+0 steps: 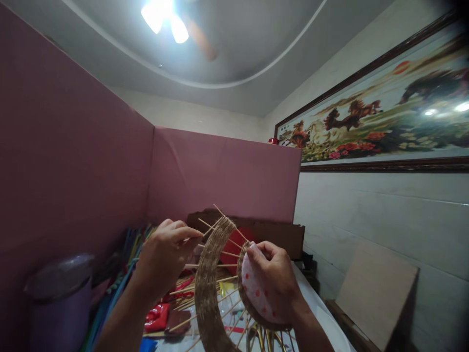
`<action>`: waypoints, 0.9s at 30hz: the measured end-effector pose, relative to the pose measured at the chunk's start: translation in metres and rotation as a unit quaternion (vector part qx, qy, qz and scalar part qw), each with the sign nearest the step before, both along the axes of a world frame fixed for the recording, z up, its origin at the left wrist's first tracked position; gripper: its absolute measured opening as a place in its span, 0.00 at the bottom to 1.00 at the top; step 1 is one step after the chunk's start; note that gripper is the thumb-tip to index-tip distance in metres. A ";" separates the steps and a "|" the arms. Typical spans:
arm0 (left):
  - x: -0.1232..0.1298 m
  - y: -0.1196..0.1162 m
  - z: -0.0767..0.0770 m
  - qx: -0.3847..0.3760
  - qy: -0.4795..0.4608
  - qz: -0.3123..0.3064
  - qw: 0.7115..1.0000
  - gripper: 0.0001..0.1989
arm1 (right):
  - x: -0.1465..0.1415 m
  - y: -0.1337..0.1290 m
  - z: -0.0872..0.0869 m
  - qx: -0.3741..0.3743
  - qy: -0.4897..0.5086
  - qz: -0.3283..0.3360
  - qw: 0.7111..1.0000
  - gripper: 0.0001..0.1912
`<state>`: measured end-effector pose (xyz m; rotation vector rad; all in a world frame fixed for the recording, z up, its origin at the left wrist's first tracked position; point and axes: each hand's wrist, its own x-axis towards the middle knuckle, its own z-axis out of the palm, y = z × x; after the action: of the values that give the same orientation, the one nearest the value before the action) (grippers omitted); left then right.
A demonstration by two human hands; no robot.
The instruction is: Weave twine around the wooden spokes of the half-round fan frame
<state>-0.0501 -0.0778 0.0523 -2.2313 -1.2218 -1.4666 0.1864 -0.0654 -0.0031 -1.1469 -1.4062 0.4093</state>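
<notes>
Hanging between two hands above a white table, the weave is a curved brown band threaded on thin pale sticks. The sticks fan outward from a disc, whose face is pale with red dots and whose rim is brown. Between band and disc the sticks are bare, and several tips poke past the band's outer edge.

The hands are apart, one on each side of the band. The left hand is nearly closed, its thumb and forefinger pinching a thin strand that reaches the band's upper end. The right hand is clamped on the disc's upper right part, thumb over the dotted face and fingers curled at the rim.

The framed picture of horses and flowers on the right wall has tiny dark marks near its upper left corner, too small to read.

Under the weave, and partly hidden by it, lie a shiny red packet, a yellow piece and loose pale sticks. Behind it stand a red shape, a cardboard piece and a pink partition. Coloured rods and a purplish bin are beyond the left forearm; a flat board leans at the right wall.
</notes>
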 end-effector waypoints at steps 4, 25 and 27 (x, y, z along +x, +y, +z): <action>0.005 -0.003 -0.001 0.008 0.026 -0.023 0.999 0.06 | -0.001 -0.002 0.002 -0.002 0.004 0.008 1.000 0.18; 0.022 -0.008 -0.004 0.002 0.073 -0.076 0.994 0.08 | -0.005 -0.001 0.001 -0.004 -0.022 -0.001 1.000 0.18; 0.015 -0.008 -0.002 0.011 0.059 -0.055 0.997 0.07 | -0.004 0.000 -0.001 -0.005 -0.007 0.005 1.000 0.18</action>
<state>-0.0351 -0.0853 0.0501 -2.3666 -1.0575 -1.3560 0.1828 -0.0654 -0.0036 -1.1539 -1.4242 0.4156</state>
